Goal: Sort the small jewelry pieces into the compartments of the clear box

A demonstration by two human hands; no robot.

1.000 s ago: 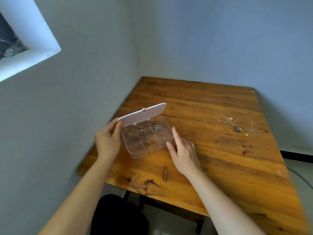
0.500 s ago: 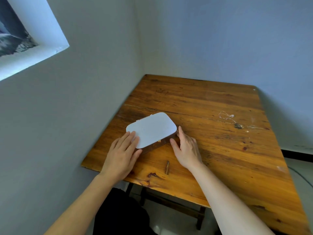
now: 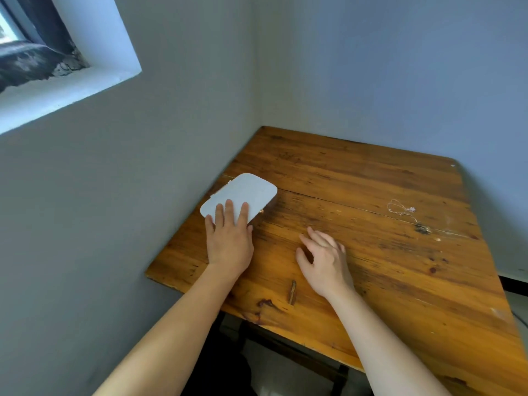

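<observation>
The clear box [image 3: 245, 192] lies with its lid down at the table's left edge, close to the wall; its contents are hidden under the pale lid. My left hand [image 3: 228, 238] rests flat with its fingers spread on the near part of the lid. A little to the right, my right hand [image 3: 323, 255] hovers over bare wood with its fingers loosely curled and holds nothing. A thin silver chain [image 3: 401, 208] with a small charm lies loose on the table at the far right, well away from both hands.
The wooden table [image 3: 357, 247] stands in a corner, with walls along its left and far sides. A small brown sliver [image 3: 292, 291] lies near the front edge between my forearms. A window recess [image 3: 57, 67] is high on the left wall.
The lid went from raised to down on the box. The box slid left toward the wall under my left hand. My right hand let go of the box and drew back right.
</observation>
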